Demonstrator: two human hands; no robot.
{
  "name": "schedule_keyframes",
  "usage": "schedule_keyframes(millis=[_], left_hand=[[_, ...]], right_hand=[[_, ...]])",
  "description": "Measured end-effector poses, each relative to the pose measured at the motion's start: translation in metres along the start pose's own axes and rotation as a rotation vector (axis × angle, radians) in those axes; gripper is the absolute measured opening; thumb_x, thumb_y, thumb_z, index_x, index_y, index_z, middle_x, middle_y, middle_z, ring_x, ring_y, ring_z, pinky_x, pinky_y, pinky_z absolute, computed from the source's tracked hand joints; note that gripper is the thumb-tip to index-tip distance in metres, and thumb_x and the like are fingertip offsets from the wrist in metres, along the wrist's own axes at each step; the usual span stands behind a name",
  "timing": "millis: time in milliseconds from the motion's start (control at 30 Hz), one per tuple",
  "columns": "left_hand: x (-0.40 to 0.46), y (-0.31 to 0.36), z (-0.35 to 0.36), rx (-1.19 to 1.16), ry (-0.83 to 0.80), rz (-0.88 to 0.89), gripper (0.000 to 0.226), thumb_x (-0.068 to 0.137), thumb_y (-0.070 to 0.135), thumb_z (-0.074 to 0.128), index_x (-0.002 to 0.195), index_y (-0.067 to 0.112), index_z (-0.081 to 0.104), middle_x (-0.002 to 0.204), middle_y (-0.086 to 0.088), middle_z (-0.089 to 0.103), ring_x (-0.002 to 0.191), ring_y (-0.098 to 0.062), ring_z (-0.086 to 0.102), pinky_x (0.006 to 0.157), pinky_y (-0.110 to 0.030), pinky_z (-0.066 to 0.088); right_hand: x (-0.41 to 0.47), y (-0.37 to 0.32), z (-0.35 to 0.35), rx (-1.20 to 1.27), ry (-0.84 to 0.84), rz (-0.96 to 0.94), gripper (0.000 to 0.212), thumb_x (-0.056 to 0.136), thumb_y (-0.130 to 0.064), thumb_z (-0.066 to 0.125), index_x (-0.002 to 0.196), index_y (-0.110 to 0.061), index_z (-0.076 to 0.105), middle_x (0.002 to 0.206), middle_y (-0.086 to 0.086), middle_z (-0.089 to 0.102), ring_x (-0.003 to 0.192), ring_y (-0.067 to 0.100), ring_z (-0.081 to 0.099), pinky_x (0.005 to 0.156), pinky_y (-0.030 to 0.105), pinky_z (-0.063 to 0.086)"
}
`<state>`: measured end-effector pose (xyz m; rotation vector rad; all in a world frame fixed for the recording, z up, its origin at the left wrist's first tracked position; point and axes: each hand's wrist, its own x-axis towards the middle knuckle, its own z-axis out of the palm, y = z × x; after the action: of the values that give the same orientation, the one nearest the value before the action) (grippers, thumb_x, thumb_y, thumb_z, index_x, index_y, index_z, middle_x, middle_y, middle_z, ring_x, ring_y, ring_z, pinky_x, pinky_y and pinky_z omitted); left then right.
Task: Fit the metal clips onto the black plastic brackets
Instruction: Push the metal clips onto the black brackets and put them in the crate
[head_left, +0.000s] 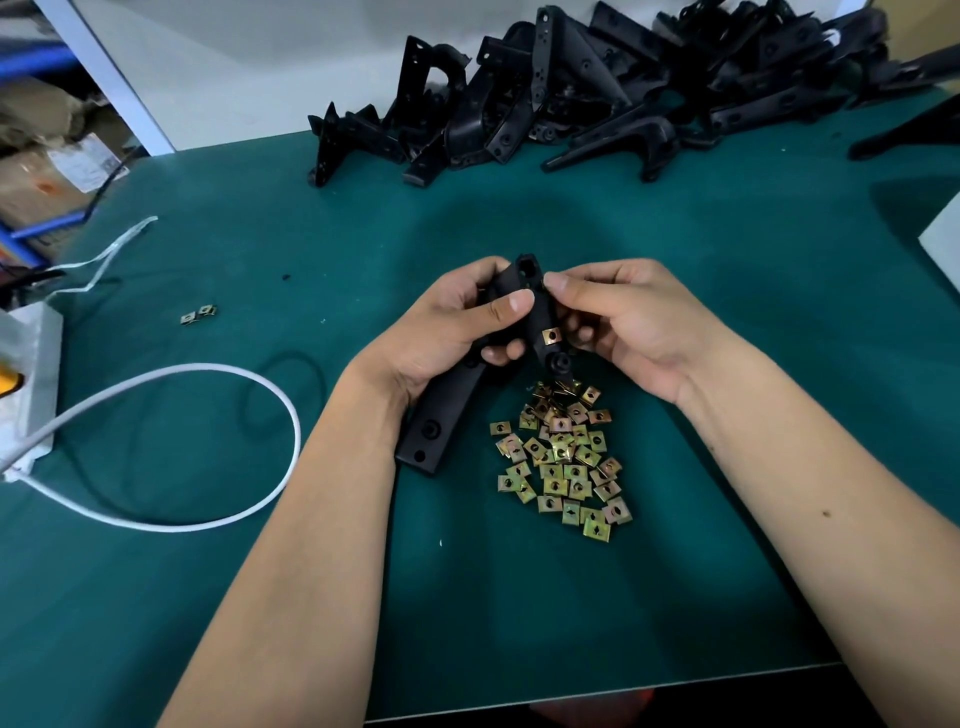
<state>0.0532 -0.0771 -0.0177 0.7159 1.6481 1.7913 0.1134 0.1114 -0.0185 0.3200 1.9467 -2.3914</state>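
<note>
Head view: a black bracket (524, 317) is held above the green table (727, 364), directly over the far end of the loose clip pile (563, 457). The left hand (441, 332) grips the bracket's middle, fingers curled round it, thumb on top. The right hand (618, 322) pinches the bracket's upper end between thumb and forefinger; whether a clip sits under that thumb I cannot tell. One fitted clip (551, 336) shows on the bracket's edge, just above the pile. The bracket's lower arm slants down left of the pile, beside the left wrist.

Beyond the pile, well apart, a heap of spare brackets (597, 88) lines the table's far edge. Left of the pile: a white cable loop (280, 405), and two stray clips (199, 314) farther off (touching each other). A white box (28, 384) sits at the left edge. Bare green surface lies between pile and heap, and between pile and the near edge.
</note>
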Motion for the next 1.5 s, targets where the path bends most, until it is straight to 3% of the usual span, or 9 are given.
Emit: schedule_keyframes(millis=[167, 467, 700, 833, 933, 1000, 1133, 1267, 1500], left_hand=[[0.002, -0.003, -0.002, 0.019, -0.010, -0.006, 0.038, 0.101, 0.012, 0.056, 0.121, -0.018, 0.045, 0.099, -0.025, 0.054, 0.061, -0.015, 0.055, 0.051, -0.018, 0.040], [0.001, 0.000, 0.002, 0.052, 0.003, -0.012, 0.030, 0.095, 0.016, 0.058, 0.118, -0.001, 0.049, 0.097, -0.024, 0.058, 0.061, -0.014, 0.055, 0.050, -0.018, 0.039], [0.002, -0.001, 0.002, 0.064, 0.056, -0.018, 0.009, 0.103, 0.006, 0.054, 0.111, 0.003, 0.051, 0.090, -0.019, 0.063, 0.061, -0.014, 0.057, 0.051, -0.017, 0.042], [0.005, -0.002, 0.006, -0.119, 0.193, 0.007, 0.004, 0.105, 0.008, 0.053, 0.106, 0.006, 0.050, 0.091, -0.019, 0.059, 0.064, -0.018, 0.055, 0.049, -0.018, 0.043], [0.007, -0.002, 0.008, -0.281, 0.339, 0.069, 0.010, 0.108, 0.017, 0.051, 0.100, 0.014, 0.056, 0.091, -0.011, 0.064, 0.070, -0.019, 0.059, 0.056, -0.023, 0.048], [0.008, -0.003, 0.009, -0.343, 0.375, 0.099, 0.010, 0.107, 0.019, 0.054, 0.102, 0.017, 0.062, 0.093, -0.006, 0.070, 0.078, -0.019, 0.066, 0.071, -0.031, 0.058], [0.008, -0.007, 0.009, -0.357, 0.406, 0.135, 0.020, 0.103, 0.009, 0.058, 0.120, 0.016, 0.064, 0.114, -0.011, 0.071, 0.100, -0.028, 0.066, 0.096, -0.045, 0.056], [0.009, -0.006, 0.009, -0.314, 0.430, 0.143, 0.032, 0.100, 0.003, 0.059, 0.131, 0.010, 0.060, 0.118, -0.011, 0.069, 0.100, -0.026, 0.066, 0.088, -0.037, 0.058], [0.008, -0.008, 0.009, -0.244, 0.430, 0.149, 0.021, 0.100, 0.005, 0.059, 0.120, 0.012, 0.062, 0.116, -0.007, 0.073, 0.094, -0.021, 0.069, 0.086, -0.036, 0.060]], right_hand=[[-0.002, -0.004, -0.005, -0.041, -0.028, -0.036, 0.010, 0.092, -0.017, 0.074, 0.086, -0.009, 0.076, 0.069, -0.001, 0.062, 0.059, 0.007, 0.051, 0.053, 0.017, 0.039], [-0.004, 0.000, 0.004, -0.144, 0.000, -0.111, 0.024, 0.094, -0.017, 0.073, 0.070, -0.018, 0.073, 0.061, -0.003, 0.056, 0.056, 0.007, 0.046, 0.048, 0.014, 0.036], [-0.001, 0.006, 0.007, -0.194, 0.079, -0.188, 0.021, 0.094, -0.021, 0.075, 0.074, -0.018, 0.076, 0.062, -0.005, 0.057, 0.057, 0.005, 0.048, 0.052, 0.015, 0.040], [-0.002, 0.005, 0.006, -0.243, 0.120, -0.263, 0.019, 0.096, -0.033, 0.072, 0.087, -0.020, 0.082, 0.074, -0.004, 0.072, 0.068, 0.005, 0.062, 0.061, 0.021, 0.049], [-0.004, 0.005, 0.008, -0.433, 0.113, -0.353, 0.018, 0.089, -0.042, 0.077, 0.083, -0.024, 0.080, 0.076, -0.008, 0.074, 0.067, 0.002, 0.062, 0.062, 0.023, 0.048], [-0.005, 0.008, 0.013, -0.572, 0.129, -0.405, 0.018, 0.084, -0.040, 0.082, 0.078, -0.023, 0.077, 0.070, -0.006, 0.072, 0.062, 0.003, 0.060, 0.059, 0.027, 0.048], [-0.005, 0.009, 0.016, -0.647, 0.209, -0.446, 0.021, 0.085, -0.038, 0.081, 0.079, -0.019, 0.074, 0.071, 0.001, 0.070, 0.062, 0.008, 0.059, 0.061, 0.030, 0.047], [-0.006, 0.008, 0.019, -0.649, 0.266, -0.487, 0.015, 0.085, -0.032, 0.082, 0.090, -0.020, 0.076, 0.079, -0.008, 0.073, 0.074, 0.005, 0.067, 0.067, 0.016, 0.050], [-0.005, 0.010, 0.020, -0.688, 0.263, -0.462, 0.016, 0.086, -0.032, 0.081, 0.084, -0.017, 0.075, 0.074, -0.005, 0.073, 0.068, 0.011, 0.067, 0.063, 0.027, 0.054]])
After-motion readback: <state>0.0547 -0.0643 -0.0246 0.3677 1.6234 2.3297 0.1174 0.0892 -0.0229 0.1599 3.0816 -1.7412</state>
